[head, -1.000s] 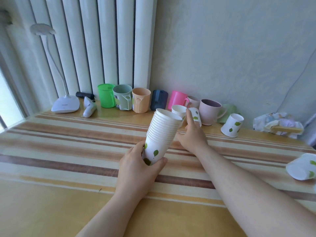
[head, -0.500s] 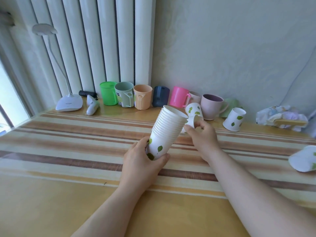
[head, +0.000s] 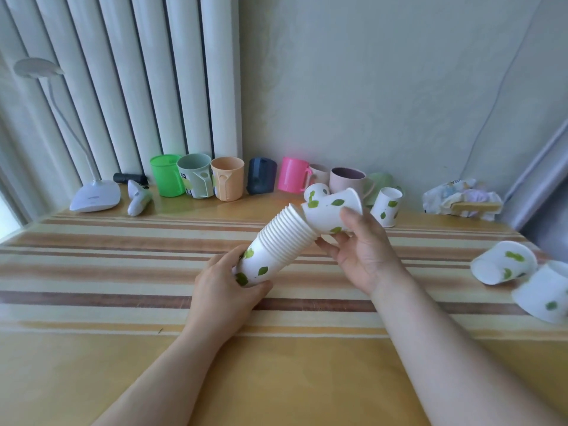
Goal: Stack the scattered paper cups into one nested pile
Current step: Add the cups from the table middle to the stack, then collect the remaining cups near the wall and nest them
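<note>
My left hand [head: 226, 290] grips the bottom of a nested pile of white paper cups with green leaf prints [head: 276, 244], tilted up to the right. My right hand [head: 359, 250] holds two loose cups: one larger cup [head: 329, 212] with its base at the pile's open mouth, and a second cup [head: 316, 192] behind it. Another paper cup [head: 386, 206] stands upright near the wall. Two more paper cups [head: 504, 262] [head: 544, 292] lie on their sides at the right edge of the striped table [head: 123, 265].
A row of plastic mugs [head: 227, 179] in green, grey, orange, navy, pink and mauve lines the wall. A white desk lamp [head: 93, 196] and a small white device [head: 138, 199] sit at the back left. Crumpled packaging [head: 461, 199] lies at the back right.
My right hand picked up cups from beside the mugs and brought them to the open end of the pile. The pile tilted further to the right in my left hand.
</note>
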{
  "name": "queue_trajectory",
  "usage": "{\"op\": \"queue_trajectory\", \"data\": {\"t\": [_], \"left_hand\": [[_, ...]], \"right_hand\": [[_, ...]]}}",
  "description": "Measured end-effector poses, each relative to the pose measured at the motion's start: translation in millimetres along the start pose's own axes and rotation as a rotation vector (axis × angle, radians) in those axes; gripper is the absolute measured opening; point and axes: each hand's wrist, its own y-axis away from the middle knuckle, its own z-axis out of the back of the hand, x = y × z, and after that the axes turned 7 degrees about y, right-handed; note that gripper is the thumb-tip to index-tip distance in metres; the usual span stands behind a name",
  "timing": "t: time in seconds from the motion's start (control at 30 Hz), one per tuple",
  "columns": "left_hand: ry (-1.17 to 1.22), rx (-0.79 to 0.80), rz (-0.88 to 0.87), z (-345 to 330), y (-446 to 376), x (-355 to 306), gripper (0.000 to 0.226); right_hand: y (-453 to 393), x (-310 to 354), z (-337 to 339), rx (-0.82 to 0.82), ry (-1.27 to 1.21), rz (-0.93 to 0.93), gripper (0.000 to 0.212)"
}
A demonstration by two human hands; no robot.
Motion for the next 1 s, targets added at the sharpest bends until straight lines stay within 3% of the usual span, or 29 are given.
{"op": "queue_trajectory", "data": {"t": [0.23, 0.4, 0.5, 0.6, 0.67, 0.73, 0.8, 0.87, 1.0], "left_hand": [[-0.015, 0.002, -0.009, 0.4, 1.4, 3.0, 0.061], [-0.008, 0.014, 0.008, 0.2, 2.8, 2.9, 0.062], [0.0, 0.009, 0.023, -0.7, -1.2, 3.5, 0.064], [0.017, -0.005, 0.018, 0.5, -1.6, 5.4, 0.057], [0.03, -0.005, 0.021, 0.6, -0.6, 6.1, 0.055], [0.029, -0.003, 0.016, -0.5, -0.6, 5.9, 0.053], [0.031, -0.011, 0.01, 0.0, -0.9, 5.0, 0.052], [0.034, -0.013, 0.005, 0.2, -1.2, 4.6, 0.051], [0.043, -0.009, -0.003, -0.3, 0.2, 5.5, 0.052]], "right_hand": [[-1.7, -11.1, -3.6, 0.039, 0.184, -0.018, 0.082], [0.9, -15.6, -1.9, 0.042, 0.232, -0.053, 0.084], [-5.0, -15.6, 2.8, 0.04, 0.221, -0.07, 0.071], [-18.5, -18.6, 5.6, -0.137, 0.18, -0.088, 0.043], [-39.2, -27.2, 6.8, -0.353, 0.437, -0.061, 0.026], [-63.6, -35.7, 11.7, -0.474, 0.832, -0.025, 0.042], [-91.5, -39.5, 15.6, -0.507, 1.06, -0.005, 0.061], [-117.5, -39.8, 15.6, -0.518, 1.125, -0.017, 0.072], [-150.6, -49.9, 15.9, -0.609, 1.002, -0.171, 0.075]]}}
